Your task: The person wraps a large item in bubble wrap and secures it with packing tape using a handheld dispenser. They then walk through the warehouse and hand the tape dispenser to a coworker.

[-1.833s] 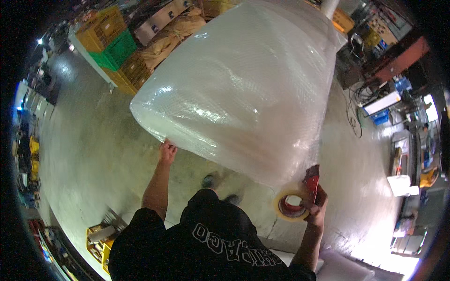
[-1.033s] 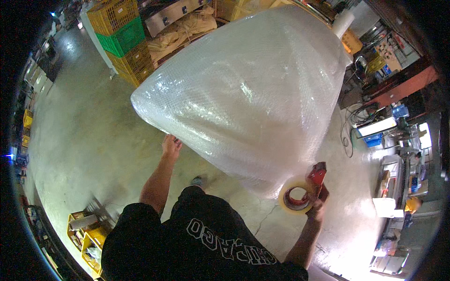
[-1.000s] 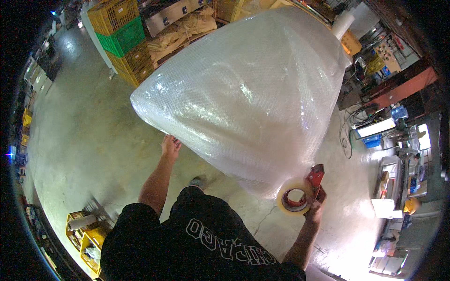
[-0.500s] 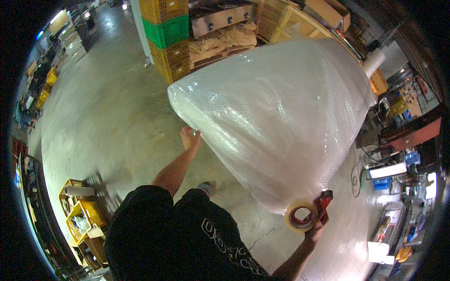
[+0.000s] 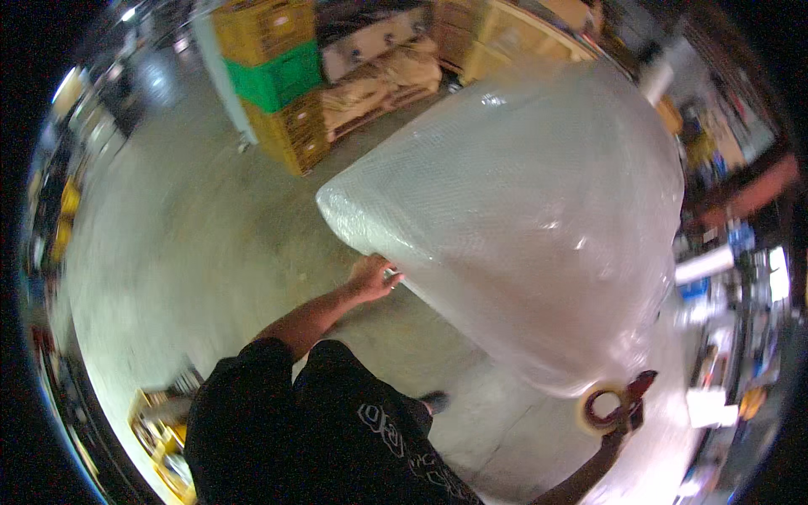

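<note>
Bubble wrap (image 5: 522, 227) spreads above the concrete floor (image 5: 194, 244) before a worker (image 5: 261, 404) in black, right hand (image 5: 623, 427) clasping a tape dispenser (image 5: 640, 386) beside the wrap's nearest corner, left hand (image 5: 373, 279) gripping its edge, with yellow and green crates (image 5: 273, 80) stacked beyond.

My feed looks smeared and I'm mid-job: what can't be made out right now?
In the head view:
- Anything under the bubble wrap: hidden by its cloudy layers.
- Right hand: finger positions lost to blur and shadow at the tape dispenser.
- Whether tape reaches the wrap: too blurred to tell.
- Left hand: exact fingertip placement at the wrap's edge, blurred.
- Top of the crate stack: cut off by the upper edge.
</note>
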